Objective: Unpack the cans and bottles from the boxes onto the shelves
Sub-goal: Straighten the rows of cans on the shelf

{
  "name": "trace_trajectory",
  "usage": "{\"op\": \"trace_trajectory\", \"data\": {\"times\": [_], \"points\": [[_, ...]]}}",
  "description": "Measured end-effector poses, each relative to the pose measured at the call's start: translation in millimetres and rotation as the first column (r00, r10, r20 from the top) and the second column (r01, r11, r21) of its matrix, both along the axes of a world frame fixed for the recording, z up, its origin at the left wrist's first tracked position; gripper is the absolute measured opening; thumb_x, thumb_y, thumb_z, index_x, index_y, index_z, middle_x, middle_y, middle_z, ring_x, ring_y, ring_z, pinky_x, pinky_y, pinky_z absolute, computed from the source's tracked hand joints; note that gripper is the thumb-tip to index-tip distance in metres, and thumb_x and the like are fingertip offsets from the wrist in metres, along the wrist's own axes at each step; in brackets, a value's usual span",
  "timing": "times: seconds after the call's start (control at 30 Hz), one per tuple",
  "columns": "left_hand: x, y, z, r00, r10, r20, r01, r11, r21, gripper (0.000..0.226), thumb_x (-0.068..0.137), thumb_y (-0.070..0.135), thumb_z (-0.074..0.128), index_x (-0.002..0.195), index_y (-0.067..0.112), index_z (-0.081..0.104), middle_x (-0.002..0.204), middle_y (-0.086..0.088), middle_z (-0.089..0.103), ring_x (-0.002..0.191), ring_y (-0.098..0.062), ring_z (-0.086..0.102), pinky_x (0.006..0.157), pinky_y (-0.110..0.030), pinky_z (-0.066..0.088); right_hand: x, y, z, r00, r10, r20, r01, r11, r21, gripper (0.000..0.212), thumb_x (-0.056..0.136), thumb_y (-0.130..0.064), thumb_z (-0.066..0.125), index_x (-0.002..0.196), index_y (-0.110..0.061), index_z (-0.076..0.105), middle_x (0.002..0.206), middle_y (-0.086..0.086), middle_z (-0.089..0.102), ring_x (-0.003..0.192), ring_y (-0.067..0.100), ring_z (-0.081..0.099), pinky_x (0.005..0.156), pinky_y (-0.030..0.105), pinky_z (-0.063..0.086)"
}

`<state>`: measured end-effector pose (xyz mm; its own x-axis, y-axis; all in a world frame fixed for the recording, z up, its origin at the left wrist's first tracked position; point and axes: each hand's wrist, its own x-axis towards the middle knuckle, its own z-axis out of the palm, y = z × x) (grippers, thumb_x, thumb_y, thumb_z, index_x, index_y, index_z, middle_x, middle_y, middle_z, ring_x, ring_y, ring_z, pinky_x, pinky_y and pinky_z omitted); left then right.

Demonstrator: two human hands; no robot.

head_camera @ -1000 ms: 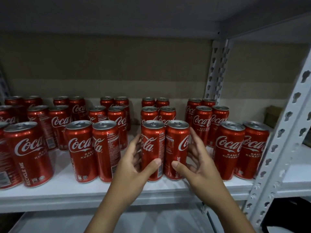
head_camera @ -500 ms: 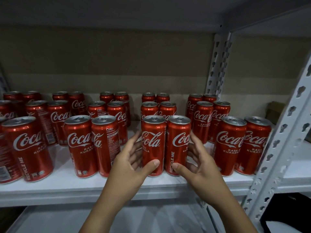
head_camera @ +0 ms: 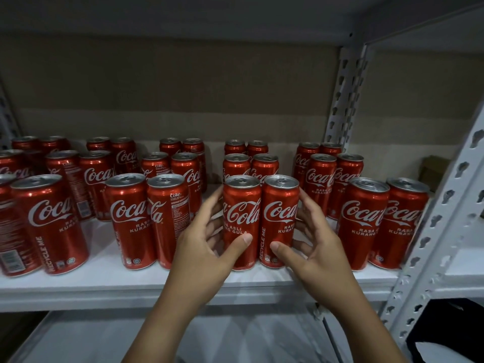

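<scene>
Two red cans stand upright and touching at the front of the white shelf [head_camera: 157,281]: the left can [head_camera: 242,221] and the right can [head_camera: 280,218], in line with other pairs of the same cans to either side and behind. The left hand [head_camera: 207,255] cups the left can, its thumb on the front of the label and its fingers [head_camera: 213,203] curled round the far side; the right hand [head_camera: 318,247] grips the right can the same way, thumb low on the front, fingers wrapped behind. Both cans seem to rest on the shelf, so the step in hand looks like setting down and squaring this pair in its row. The next move likely calls for letting go without nudging either can, drawing both hands straight back between the neighbouring pairs, then going back for more; no box is in view. The grey slotted post [head_camera: 445,218] stands to the right.
</scene>
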<state>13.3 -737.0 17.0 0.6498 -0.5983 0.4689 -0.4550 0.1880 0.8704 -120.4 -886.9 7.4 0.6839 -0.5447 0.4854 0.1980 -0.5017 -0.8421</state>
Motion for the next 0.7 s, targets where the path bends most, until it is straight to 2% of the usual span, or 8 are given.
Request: {"op": "trace_trajectory", "data": {"times": [0.13,0.27,0.37,0.43,0.53,0.7], "points": [[-2.7,-2.7,-3.7,0.988,0.114,0.100,-0.114,0.993,-0.014,0.090,0.070,0.031,0.090,0.139,0.060,0.041,0.134,0.031,0.057,0.123,0.007,0.058,0.101,-0.025,0.054,5.1,2.2,-3.3,0.994,-0.107,0.022,0.108,0.992,-0.069,0.097,0.075,-0.016,0.088,0.147,-0.050,0.032,0.136,-0.025,0.051,0.120,-0.012,0.053,0.083,0.009,0.052],[-7.2,-2.2,-2.5,0.956,0.169,0.241,-0.174,0.985,-0.001,0.099,0.074,0.042,0.087,0.149,0.060,0.024,0.149,0.025,0.043,0.125,0.016,0.049,0.099,-0.014,0.049,5.3,2.2,-1.9,0.988,-0.152,0.007,0.152,0.979,-0.133,0.106,0.073,-0.030,0.090,0.151,-0.054,0.022,0.138,-0.032,0.045,0.123,-0.013,0.049,0.094,0.017,0.051],[-5.7,1.4,-0.8,0.964,0.093,0.247,-0.103,0.994,0.025,0.102,0.082,0.033,0.084,0.150,0.066,0.015,0.154,0.031,0.036,0.137,0.011,0.041,0.112,-0.029,0.044,2.3,1.4,2.4,0.997,-0.079,-0.015,0.077,0.992,-0.099,0.113,0.076,-0.022,0.088,0.154,-0.054,0.011,0.142,-0.030,0.040,0.123,-0.021,0.044,0.088,0.005,0.046],[-3.9,2.7,-1.1,0.972,0.070,0.226,-0.079,0.996,0.029,0.102,0.083,0.026,0.084,0.147,0.069,0.018,0.147,0.037,0.041,0.134,0.011,0.046,0.111,-0.031,0.047,1.6,1.3,3.0,0.999,-0.044,-0.020,0.042,0.995,-0.085,0.113,0.078,-0.013,0.086,0.155,-0.049,0.011,0.140,-0.028,0.041,0.119,-0.024,0.045,0.082,-0.001,0.043],[-2.3,1.7,-2.8,0.974,0.100,0.204,-0.104,0.995,0.005,0.103,0.077,0.024,0.088,0.145,0.069,0.025,0.141,0.037,0.047,0.130,0.008,0.052,0.106,-0.033,0.052,1.9,2.0,1.7,0.999,-0.042,-0.021,0.040,0.995,-0.090,0.110,0.079,-0.013,0.085,0.155,-0.050,0.014,0.138,-0.031,0.042,0.118,-0.022,0.047,0.081,0.000,0.045],[-3.0,-1.7,-5.9,0.970,0.131,0.207,-0.131,0.991,-0.013,0.103,0.076,0.022,0.089,0.147,0.064,0.026,0.148,0.024,0.046,0.132,0.003,0.052,0.104,-0.036,0.055,-1.0,2.5,0.9,0.998,-0.063,-0.026,0.059,0.990,-0.131,0.110,0.077,-0.019,0.086,0.154,-0.053,0.015,0.143,-0.031,0.042,0.128,-0.012,0.047,0.093,0.007,0.047]]}}
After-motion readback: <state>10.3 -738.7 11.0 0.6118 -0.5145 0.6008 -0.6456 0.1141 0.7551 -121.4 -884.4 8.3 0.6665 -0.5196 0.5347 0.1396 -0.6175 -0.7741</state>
